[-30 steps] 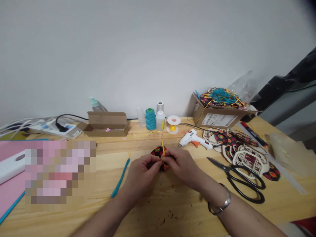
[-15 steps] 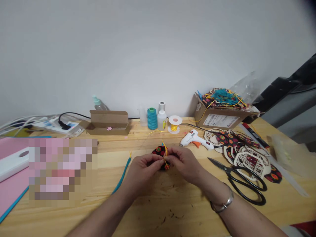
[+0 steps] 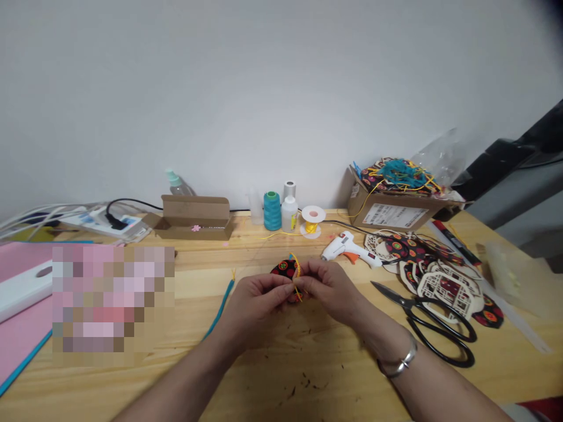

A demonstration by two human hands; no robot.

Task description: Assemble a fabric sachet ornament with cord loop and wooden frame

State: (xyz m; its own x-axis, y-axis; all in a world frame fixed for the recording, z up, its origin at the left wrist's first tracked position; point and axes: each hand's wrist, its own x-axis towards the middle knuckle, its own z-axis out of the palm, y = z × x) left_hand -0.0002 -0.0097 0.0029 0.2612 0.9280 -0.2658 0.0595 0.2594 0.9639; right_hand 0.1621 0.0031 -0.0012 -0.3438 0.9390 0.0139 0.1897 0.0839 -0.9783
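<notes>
Above the middle of the table, my left hand (image 3: 261, 299) pinches a small dark fabric piece (image 3: 285, 268) patterned with red, orange and green rounds. My right hand (image 3: 325, 290) is closed on a yellow cord (image 3: 298, 265) that runs across the piece, its loose ends hanging below the fingertips. Both sets of fingertips meet, so the exact grip point is hidden. A bit of teal shows at the top of the piece. Left of my left hand lies a teal tassel (image 3: 223, 306) with a yellow tip, partly covered by my forearm.
Black-handled scissors (image 3: 413, 303), a white glue gun (image 3: 349, 249) and a pile of cut wooden and fabric pieces (image 3: 448, 287) lie right. At the back stand a teal thread cone (image 3: 272, 212), a yellow cord spool (image 3: 313, 215) and two cardboard boxes (image 3: 197, 231). A blurred patch covers the left.
My hands stay pinched together at almost the same spot. The yellow cord and fabric piece have shifted very slightly between the fingers; the whole view has moved a little.
</notes>
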